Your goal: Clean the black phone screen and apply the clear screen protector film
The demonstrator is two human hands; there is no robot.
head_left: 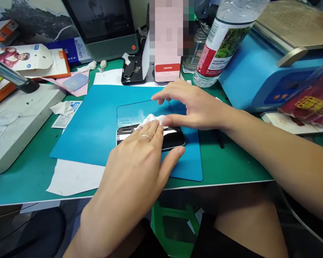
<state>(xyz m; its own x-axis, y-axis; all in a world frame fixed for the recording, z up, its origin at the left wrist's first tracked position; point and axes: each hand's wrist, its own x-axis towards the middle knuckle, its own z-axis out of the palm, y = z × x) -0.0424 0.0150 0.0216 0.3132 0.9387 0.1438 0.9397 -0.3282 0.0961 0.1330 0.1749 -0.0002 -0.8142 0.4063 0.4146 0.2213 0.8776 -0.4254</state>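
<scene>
A smartphone (174, 138) with a dark, glossy face lies on a blue mat (86, 118). My left hand (134, 165) rests over it, fingers stretched flat and pressing a crumpled white tissue (153, 118) against the phone; its thumb sticks out to the right. Above the phone's right part hovers my right hand (193, 104), open, with thumb and fingers apart. The right thumb tip is at the tissue's edge; whether it touches I cannot tell. Behind the phone lies a clear, dark-edged rectangular sheet (126, 111). My left hand hides part of the phone.
At the back stand a dark-screened device (102, 28), an upright phone (168, 46) with a pink screen and a water bottle (218, 46). A blue machine (258, 71) is on the right. On the left are a white lamp base (24, 122) and boxes (24, 59). The table's front edge is near.
</scene>
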